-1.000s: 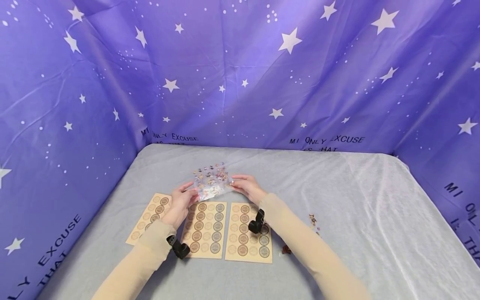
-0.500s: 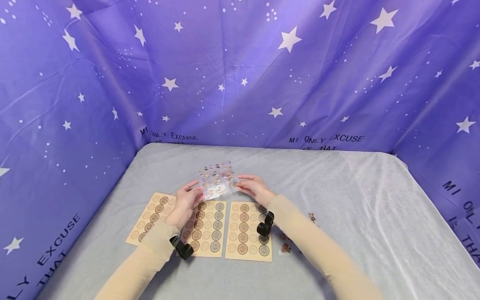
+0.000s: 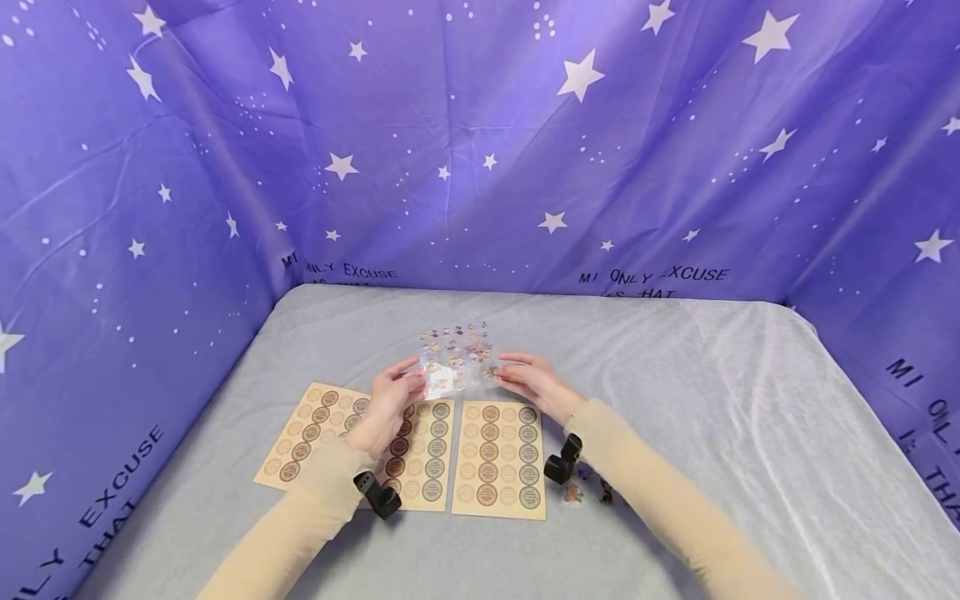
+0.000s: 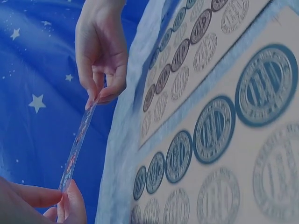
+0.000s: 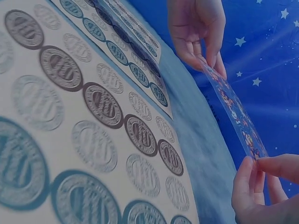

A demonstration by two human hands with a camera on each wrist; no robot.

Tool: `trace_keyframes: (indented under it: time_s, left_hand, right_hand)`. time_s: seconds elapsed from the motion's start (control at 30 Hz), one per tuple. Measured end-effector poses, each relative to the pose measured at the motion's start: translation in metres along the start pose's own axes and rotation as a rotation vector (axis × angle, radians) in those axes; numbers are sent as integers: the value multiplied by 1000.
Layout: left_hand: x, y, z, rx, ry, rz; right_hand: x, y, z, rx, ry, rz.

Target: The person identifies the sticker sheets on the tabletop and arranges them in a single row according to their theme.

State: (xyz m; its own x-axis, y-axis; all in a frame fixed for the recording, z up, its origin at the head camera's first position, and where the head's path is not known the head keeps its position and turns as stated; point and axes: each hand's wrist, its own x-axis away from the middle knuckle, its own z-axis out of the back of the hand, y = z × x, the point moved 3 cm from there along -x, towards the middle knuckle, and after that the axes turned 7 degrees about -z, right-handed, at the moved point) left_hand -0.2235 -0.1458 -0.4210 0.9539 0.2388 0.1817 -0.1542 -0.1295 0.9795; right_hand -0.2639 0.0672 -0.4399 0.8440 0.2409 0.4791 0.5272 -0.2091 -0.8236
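A clear sticker sheet (image 3: pixel 456 360) with small colourful figures is held up between both hands, above the far edge of the paper sheets. My left hand (image 3: pixel 386 408) pinches its left edge between thumb and fingers. At the opposite edge my right hand (image 3: pixel 542 386) pinches it the same way. Both wrist views show the sticker sheet (image 4: pixel 77 144) nearly edge-on, stretched flat between the two pinches. Below lie three tan sheets of round seal stickers: a right one (image 3: pixel 498 458), a middle one (image 3: pixel 427 467) partly behind my left hand, and a tilted left one (image 3: pixel 300 425).
Small loose figure stickers (image 3: pixel 573 493) lie on the grey cloth-covered table (image 3: pixel 712 400), beside the right sheet and partly under my right forearm. A purple star-patterned curtain (image 3: pixel 465 167) stands around the back and sides.
Both hands have shifted to the right together, carrying the clear sticker sheet along. More of the left tan sheet now shows; the tan sheets stay in place.
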Motion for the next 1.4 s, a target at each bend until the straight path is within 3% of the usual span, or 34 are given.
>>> trace_keyframes:
  time_s: [0.47, 1.4]
  left_hand:
    - [5, -7, -32, -19, -39, 5]
    - [22, -22, -94, 26, -168, 40]
  right_hand:
    - [25, -1, 33, -42, 33, -13]
    - [75, -7, 96, -87, -4, -21]
